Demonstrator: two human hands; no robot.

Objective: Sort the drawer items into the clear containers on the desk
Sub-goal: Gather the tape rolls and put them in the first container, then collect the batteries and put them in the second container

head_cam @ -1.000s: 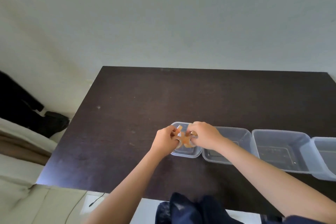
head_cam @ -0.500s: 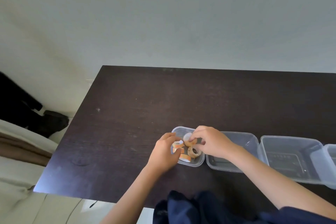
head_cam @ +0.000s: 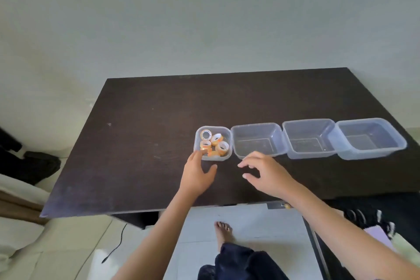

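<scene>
Several small orange-and-clear tape rolls (head_cam: 214, 144) lie in the small clear container (head_cam: 228, 134) at the left end of a row on the dark desk (head_cam: 145, 143). To its right stand three larger clear containers (head_cam: 258, 128), (head_cam: 309, 124), (head_cam: 372, 123), with nothing visible inside. My left hand (head_cam: 197, 171) rests just in front of the small container, fingertips touching its near left corner, holding nothing. My right hand (head_cam: 264, 171) hovers in front of the second container with fingers spread and nothing in them.
The desk's front edge runs just behind my wrists. Below it are a pale floor, my bare foot (head_cam: 222, 233) and dark trousers. A metal drawer rail (head_cam: 276, 206) shows under the desk's edge at right. Dark things lie on the floor at left and right.
Both hands have let go of the tape rolls and drawn back out of the small container toward me. The view has tilted down, showing the floor and all the containers.
</scene>
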